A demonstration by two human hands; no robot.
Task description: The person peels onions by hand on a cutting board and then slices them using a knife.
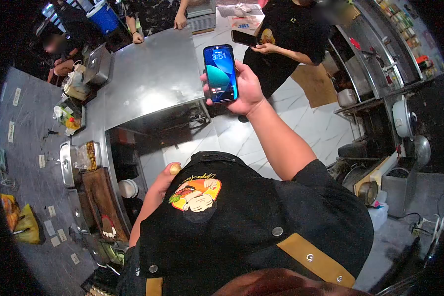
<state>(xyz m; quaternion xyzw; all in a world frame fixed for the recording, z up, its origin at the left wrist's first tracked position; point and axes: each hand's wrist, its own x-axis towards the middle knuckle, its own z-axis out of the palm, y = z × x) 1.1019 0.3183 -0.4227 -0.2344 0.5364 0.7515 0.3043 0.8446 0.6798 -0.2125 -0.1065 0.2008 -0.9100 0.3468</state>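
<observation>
While right hand (249,90) holds phone (221,74), left hand (163,182) well apart

Flat silver metal bench (150,69) left of black rectangular phone (221,74) in right hand (247,90); brown rectangular board (101,197) left of left hand (165,181).

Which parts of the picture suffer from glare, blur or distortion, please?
In the head view, white glare marks the steel table; the same head view bends toward its margins and darkens into black corners; also in the head view, a blur patch covers the head of the co-worker at upper right, while the smartphone in the right hand shows a readable 3:51.
</observation>
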